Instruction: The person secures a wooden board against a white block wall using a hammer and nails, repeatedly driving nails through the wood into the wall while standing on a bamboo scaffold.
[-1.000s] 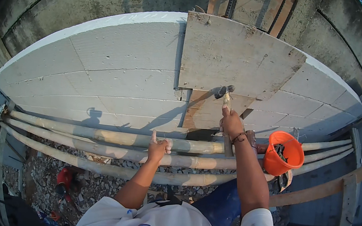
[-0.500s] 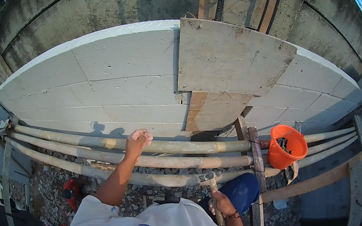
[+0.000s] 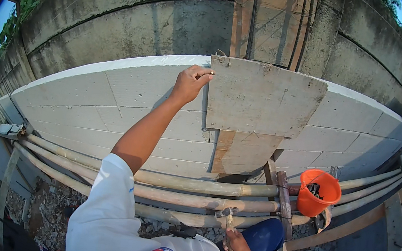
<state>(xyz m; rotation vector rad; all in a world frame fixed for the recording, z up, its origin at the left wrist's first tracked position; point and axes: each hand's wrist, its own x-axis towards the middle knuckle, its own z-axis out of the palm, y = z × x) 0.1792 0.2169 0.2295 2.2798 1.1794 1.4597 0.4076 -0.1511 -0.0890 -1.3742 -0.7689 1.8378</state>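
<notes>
Bright daylight is thrown from the right: the white block wall (image 3: 83,92) is strongly lit, and narrow shadows are cast leftward by the plywood panel (image 3: 265,101) and the left forearm (image 3: 145,131). The rubble (image 3: 157,229) below is more dimly lit. The bamboo poles (image 3: 203,186) are bowed by fisheye distortion; the corners are blackened by vignetting, while the centre is rendered sharply.

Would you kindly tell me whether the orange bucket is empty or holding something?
Holding something: dark items show inside the orange bucket, too unclear to identify.
</notes>
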